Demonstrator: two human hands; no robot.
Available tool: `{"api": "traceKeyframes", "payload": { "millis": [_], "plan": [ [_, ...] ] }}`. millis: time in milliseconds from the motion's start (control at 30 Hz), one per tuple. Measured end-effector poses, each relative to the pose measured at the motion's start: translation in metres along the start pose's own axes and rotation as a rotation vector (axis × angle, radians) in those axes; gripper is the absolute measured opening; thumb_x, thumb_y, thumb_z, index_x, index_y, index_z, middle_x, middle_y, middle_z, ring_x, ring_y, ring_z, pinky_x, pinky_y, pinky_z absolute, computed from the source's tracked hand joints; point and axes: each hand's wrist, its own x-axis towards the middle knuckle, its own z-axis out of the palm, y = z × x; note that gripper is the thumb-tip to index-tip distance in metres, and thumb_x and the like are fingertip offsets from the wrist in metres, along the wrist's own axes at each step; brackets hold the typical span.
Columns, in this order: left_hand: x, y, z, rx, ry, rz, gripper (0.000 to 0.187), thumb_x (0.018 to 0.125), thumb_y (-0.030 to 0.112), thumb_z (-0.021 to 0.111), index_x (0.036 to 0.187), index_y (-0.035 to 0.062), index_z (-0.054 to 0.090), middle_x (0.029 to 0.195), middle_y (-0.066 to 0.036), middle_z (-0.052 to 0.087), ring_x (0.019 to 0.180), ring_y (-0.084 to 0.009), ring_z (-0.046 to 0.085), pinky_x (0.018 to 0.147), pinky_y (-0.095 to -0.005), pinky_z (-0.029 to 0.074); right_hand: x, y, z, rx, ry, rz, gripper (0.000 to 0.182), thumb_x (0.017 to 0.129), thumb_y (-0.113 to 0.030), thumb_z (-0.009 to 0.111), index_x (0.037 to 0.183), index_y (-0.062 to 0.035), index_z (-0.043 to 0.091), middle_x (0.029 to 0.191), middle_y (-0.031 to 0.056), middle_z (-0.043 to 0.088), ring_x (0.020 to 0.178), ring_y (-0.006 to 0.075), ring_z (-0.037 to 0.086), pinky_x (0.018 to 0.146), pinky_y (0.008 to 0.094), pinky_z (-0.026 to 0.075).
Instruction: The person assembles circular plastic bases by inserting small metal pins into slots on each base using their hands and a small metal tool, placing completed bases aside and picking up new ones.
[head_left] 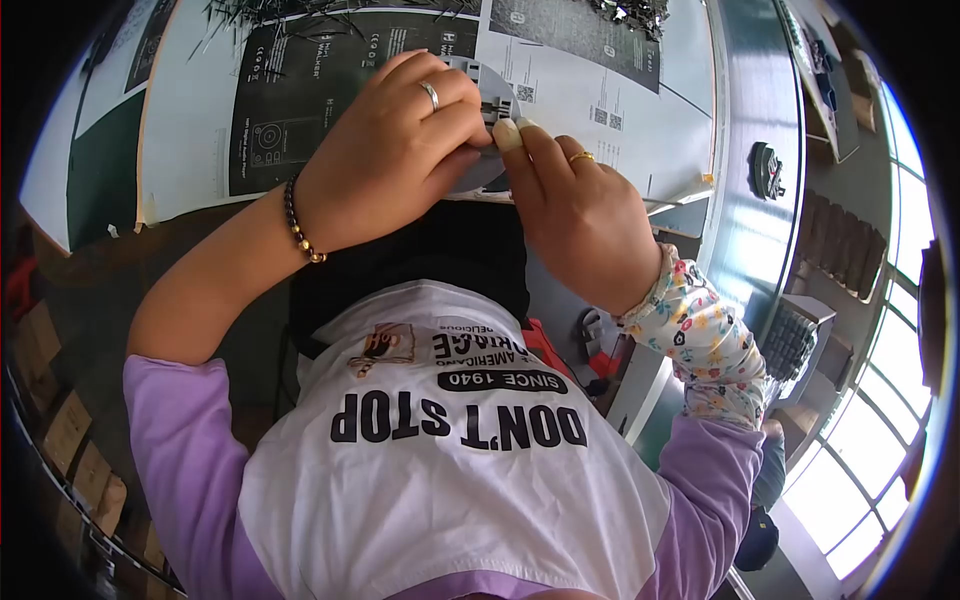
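Note:
Both of my hands meet over the table at a round grey plastic part (499,88) with slots and small raised features. My left hand (395,155), with a ring and a beaded bracelet, is closed around its left side, hiding much of it. At its right edge, my right hand (592,218) presses with thumb and fingers closed together. Pale covers sit on fingertips of that hand, and a floral sleeve covers its forearm. Whether a smaller piece is pinched between the right fingertips is hidden. Beneath the part lies a printed sheet (275,125) with black panels.
Thin dark pieces (290,12) are heaped at the table's far left, and a dark pile (632,12) lies at the far right. A dark green object (767,171) rests on the bluish surface to the right. Cardboard boxes (68,435) stand low on the left.

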Motion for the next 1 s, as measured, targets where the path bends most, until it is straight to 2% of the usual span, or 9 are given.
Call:
{"api": "traceKeyframes", "payload": {
  "millis": [133, 233, 267, 333, 367, 467, 633, 867, 1000],
  "plan": [
    [0.005, -0.005, -0.01, 0.043, 0.02, -0.026, 0.034, 0.082, 0.009, 0.076, 0.114, 0.0069, 0.065, 0.106, -0.009, 0.06, 0.107, -0.0318, 0.059, 0.114, -0.0546, 0.037, 0.011, 0.008, 0.004, 0.031, 0.073, -0.022, 0.045, 0.089, -0.017, 0.071, 0.131, -0.0014, 0.062, 0.114, 0.0082, 0.063, 0.083, 0.0165, 0.065, 0.063, 0.026, 0.056],
    [0.001, 0.001, -0.006, 0.034, 0.052, -0.091, 0.044, 0.078, 0.013, 0.08, 0.12, 0.0122, 0.066, 0.109, -0.006, 0.059, 0.109, -0.0298, 0.058, 0.115, -0.0567, 0.036, 0.013, 0.039, -0.013, 1.052, 0.159, 0.189, 0.026, 0.099, -0.024, 0.06, 0.108, -0.002, 0.069, 0.089, 0.0061, 0.061, 0.066, 0.0113, 0.054, 0.049, 0.0234, 0.043],
    [0.0, -0.001, -0.007, 0.039, 0.067, -0.092, 0.044, 0.078, 0.013, 0.08, 0.12, 0.0122, 0.066, 0.109, -0.006, 0.059, 0.109, -0.0298, 0.058, 0.115, -0.0567, 0.036, 0.017, 0.048, -0.011, 1.041, 0.158, 0.178, 0.026, 0.099, -0.024, 0.06, 0.108, -0.002, 0.069, 0.089, 0.0061, 0.061, 0.066, 0.0113, 0.054, 0.049, 0.0234, 0.043],
    [-0.008, 0.001, -0.011, 0.12, -0.021, -0.059, 0.051, 0.077, 0.017, 0.081, 0.126, 0.0174, 0.066, 0.115, -0.003, 0.058, 0.112, -0.028, 0.057, 0.115, -0.0589, 0.035, 0.024, 0.059, 0.0, 2.048, 0.626, 0.145, 0.04, 0.103, -0.036, 0.047, 0.083, -0.0054, 0.063, 0.069, 0.0027, 0.049, 0.058, 0.0099, 0.038, 0.044, 0.0227, 0.028],
    [-0.012, 0.002, -0.01, 0.154, -0.064, -0.039, 0.054, 0.076, 0.019, 0.082, 0.128, 0.02, 0.066, 0.117, -0.002, 0.058, 0.113, -0.0272, 0.056, 0.116, -0.06, 0.034, 0.029, 0.058, 0.003, 2.049, 0.623, 0.154, 0.04, 0.103, -0.036, 0.047, 0.083, -0.0054, 0.063, 0.069, 0.0027, 0.049, 0.058, 0.0099, 0.038, 0.044, 0.0227, 0.028],
    [-0.017, 0.005, -0.009, 0.173, -0.077, -0.039, 0.057, 0.075, 0.021, 0.082, 0.13, 0.024, 0.065, 0.122, 0.0, 0.057, 0.116, -0.0253, 0.055, 0.116, -0.0614, 0.034, 0.053, 0.051, 0.008, 2.246, 0.648, -0.043, 0.049, 0.104, -0.044, 0.037, 0.071, -0.0087, 0.049, 0.062, 0.0005, 0.039, 0.054, 0.0104, 0.029, 0.044, 0.0232, 0.023],
    [-0.025, -0.002, -0.008, 0.128, -0.034, -0.015, 0.058, 0.074, 0.022, 0.082, 0.13, 0.0232, 0.066, 0.125, 0.001, 0.057, 0.117, -0.0236, 0.055, 0.116, -0.0619, 0.034, 0.07, 0.036, 0.021, 2.149, 0.517, -0.092, 0.049, 0.102, -0.044, 0.038, 0.069, -0.0089, 0.046, 0.062, 0.001, 0.04, 0.054, 0.0116, 0.032, 0.044, 0.0236, 0.024],
    [-0.024, -0.003, -0.008, 0.101, 0.017, -0.007, 0.053, 0.073, 0.021, 0.083, 0.124, 0.0196, 0.067, 0.123, 0.002, 0.058, 0.116, -0.0207, 0.056, 0.114, -0.0617, 0.036, 0.072, 0.012, -0.006, 2.075, 0.452, 0.457, 0.046, 0.102, -0.037, 0.039, 0.067, -0.008, 0.043, 0.061, 0.0011, 0.038, 0.054, 0.0129, 0.031, 0.044, 0.0255, 0.024],
    [-0.027, -0.001, -0.008, 0.11, 0.014, 0.001, 0.052, 0.074, 0.021, 0.083, 0.123, 0.0181, 0.068, 0.124, 0.002, 0.058, 0.116, -0.0218, 0.056, 0.114, -0.0618, 0.036, 0.071, 0.016, 0.007, 1.872, 0.537, 0.355, 0.043, 0.102, -0.034, 0.037, 0.068, -0.0082, 0.042, 0.061, 0.0011, 0.038, 0.055, 0.0134, 0.032, 0.043, 0.0264, 0.025]
  ]
}}
